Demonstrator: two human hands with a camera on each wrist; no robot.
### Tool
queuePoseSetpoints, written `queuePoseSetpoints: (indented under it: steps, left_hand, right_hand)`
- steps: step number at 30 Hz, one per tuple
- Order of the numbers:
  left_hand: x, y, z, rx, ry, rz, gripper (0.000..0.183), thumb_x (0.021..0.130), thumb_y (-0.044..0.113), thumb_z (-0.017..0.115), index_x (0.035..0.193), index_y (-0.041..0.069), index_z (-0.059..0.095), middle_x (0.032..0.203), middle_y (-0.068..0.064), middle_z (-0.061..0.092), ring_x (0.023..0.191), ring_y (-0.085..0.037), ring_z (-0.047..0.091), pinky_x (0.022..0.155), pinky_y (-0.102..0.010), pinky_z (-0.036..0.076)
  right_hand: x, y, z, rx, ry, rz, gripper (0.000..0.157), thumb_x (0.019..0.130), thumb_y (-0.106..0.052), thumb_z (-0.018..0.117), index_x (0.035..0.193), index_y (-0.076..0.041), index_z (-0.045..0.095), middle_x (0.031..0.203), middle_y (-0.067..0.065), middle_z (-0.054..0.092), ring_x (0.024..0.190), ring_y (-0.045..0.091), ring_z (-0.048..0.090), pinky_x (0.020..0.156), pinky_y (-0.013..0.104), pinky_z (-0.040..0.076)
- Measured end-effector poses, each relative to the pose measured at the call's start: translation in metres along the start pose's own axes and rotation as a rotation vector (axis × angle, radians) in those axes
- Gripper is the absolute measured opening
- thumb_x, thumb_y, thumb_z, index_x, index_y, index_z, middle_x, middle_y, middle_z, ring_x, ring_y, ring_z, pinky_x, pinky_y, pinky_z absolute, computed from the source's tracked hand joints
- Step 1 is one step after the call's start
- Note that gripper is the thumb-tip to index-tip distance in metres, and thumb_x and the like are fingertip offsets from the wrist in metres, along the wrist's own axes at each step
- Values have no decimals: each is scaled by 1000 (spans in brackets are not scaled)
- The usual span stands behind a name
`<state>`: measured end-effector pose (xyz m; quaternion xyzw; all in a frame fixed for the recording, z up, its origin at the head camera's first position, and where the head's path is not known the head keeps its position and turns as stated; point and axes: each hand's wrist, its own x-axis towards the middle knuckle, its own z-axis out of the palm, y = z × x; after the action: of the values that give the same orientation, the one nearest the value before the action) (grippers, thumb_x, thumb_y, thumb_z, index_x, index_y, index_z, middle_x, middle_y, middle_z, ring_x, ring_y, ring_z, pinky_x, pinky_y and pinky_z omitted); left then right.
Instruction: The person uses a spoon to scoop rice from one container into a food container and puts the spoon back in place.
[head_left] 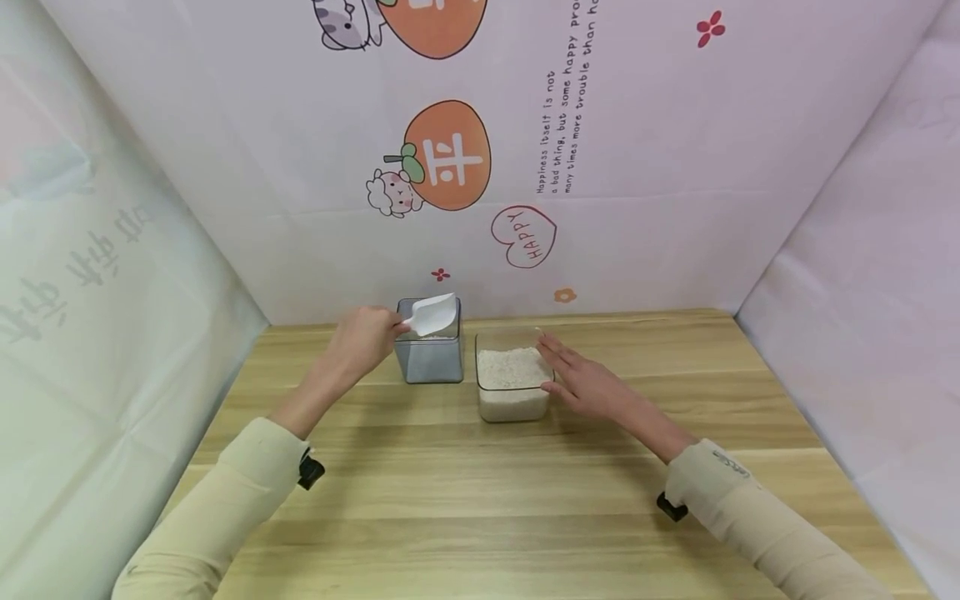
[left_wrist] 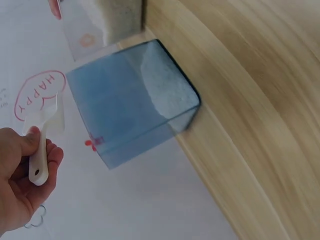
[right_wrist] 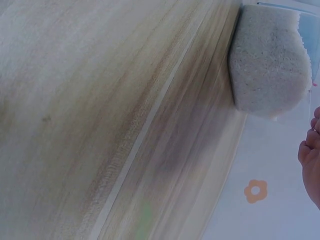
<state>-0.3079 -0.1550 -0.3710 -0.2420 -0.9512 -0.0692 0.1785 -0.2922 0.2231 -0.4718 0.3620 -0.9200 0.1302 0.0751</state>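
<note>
My left hand (head_left: 363, 342) grips a white plastic scoop (head_left: 435, 315) by its handle. The scoop's tilted pan is over the mouth of a blue-tinted square container (head_left: 431, 362). Through that container's wall in the left wrist view, a low heap of pale grains (left_wrist: 162, 82) shows at the bottom. To its right stands a clear square container (head_left: 514, 389), partly filled with white rice-like grains (head_left: 513, 367). My right hand (head_left: 592, 387) rests at this container's right side, fingers extended along the rim. Only part of the right hand (right_wrist: 311, 160) shows in the right wrist view.
Both containers stand side by side on a wood-grain table (head_left: 420, 500), near its back edge. A white printed sheet (head_left: 637, 208) rises right behind them, and white sheets also close off the left and right sides.
</note>
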Motion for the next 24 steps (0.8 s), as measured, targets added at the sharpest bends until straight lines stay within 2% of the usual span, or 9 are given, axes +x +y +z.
queuePoseSetpoints:
  steps: [6, 10, 13, 17, 21, 24]
  left_hand:
    - [6, 25, -3, 29, -7, 76, 18, 91, 22, 73, 79, 8, 75, 63, -2, 65, 52, -12, 48, 46, -25, 36]
    - [11, 44, 0, 104, -43, 123, 18, 92, 25, 73, 86, 8, 77, 72, -4, 71, 52, -14, 53, 43, -26, 40]
    - [14, 56, 3, 129, -71, 138, 22, 92, 27, 72, 84, 8, 77, 73, -5, 71, 52, -16, 55, 43, -30, 44]
    - [21, 71, 9, 132, -108, 169, 22, 93, 27, 71, 83, 7, 75, 76, -5, 72, 55, -20, 60, 47, -34, 50]
    - [26, 80, 18, 164, -147, 198, 20, 93, 26, 70, 85, 8, 76, 81, -5, 75, 65, -22, 68, 53, -35, 55]
    - [31, 85, 25, 199, -161, 211, 20, 93, 27, 69, 83, 11, 77, 82, -2, 76, 65, -18, 68, 54, -33, 56]
  right_hand:
    - [1, 2, 1, -1, -3, 2, 67, 106, -38, 47, 156, 1, 26, 163, 21, 24, 148, 36, 31, 107, 51, 44]
    - [2, 1, 1, 8, 6, -6, 67, 104, -33, 53, 155, 1, 27, 162, 21, 26, 149, 35, 31, 108, 51, 43]
    - [3, -1, 0, 10, 16, -15, 67, 102, -30, 56, 154, 2, 29, 161, 21, 28, 148, 35, 32, 108, 51, 43]
    - [2, -2, -2, 4, 23, -12, 67, 102, -29, 56, 153, 4, 29, 161, 22, 28, 147, 36, 33, 108, 51, 44]
    - [2, -2, -2, 11, 21, -11, 65, 103, -29, 55, 152, 5, 31, 162, 22, 27, 147, 37, 33, 108, 52, 43]
    - [3, -2, -1, 11, 14, -12, 65, 103, -30, 54, 153, 5, 30, 162, 22, 26, 147, 37, 33, 108, 51, 43]
